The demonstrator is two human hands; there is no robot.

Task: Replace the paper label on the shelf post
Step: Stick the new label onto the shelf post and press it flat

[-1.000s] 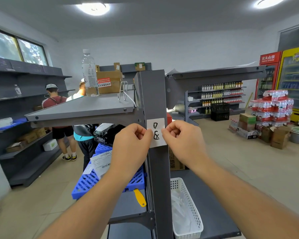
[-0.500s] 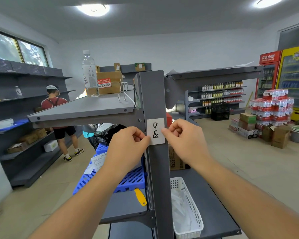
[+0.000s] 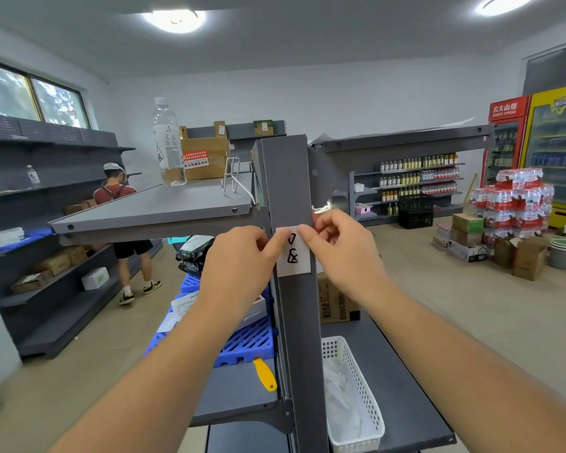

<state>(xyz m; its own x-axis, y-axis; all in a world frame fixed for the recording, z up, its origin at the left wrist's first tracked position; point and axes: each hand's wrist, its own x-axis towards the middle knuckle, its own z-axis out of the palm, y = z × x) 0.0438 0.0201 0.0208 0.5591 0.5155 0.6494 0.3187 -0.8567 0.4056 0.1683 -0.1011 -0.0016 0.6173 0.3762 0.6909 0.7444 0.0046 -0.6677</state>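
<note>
A white paper label [image 3: 294,258] with black handwritten marks lies flat against the front of the grey shelf post [image 3: 296,322], just below the upper shelf. My left hand [image 3: 239,266] has its thumb and fingers curled at the label's top left corner. My right hand [image 3: 340,250] pinches at the top right corner. Both hands cover the label's upper edge; its lower half shows fully.
A water bottle [image 3: 168,143], a cardboard box [image 3: 203,160] and a wire holder [image 3: 231,176] stand on the upper shelf [image 3: 144,212]. Below lie a blue crate [image 3: 249,344], a yellow scraper [image 3: 264,374] and a white basket [image 3: 356,397]. A person [image 3: 125,237] stands at the left wall shelves.
Both hands have slid up from the label's sides to its top corners. The person at the left has walked further away from the post.
</note>
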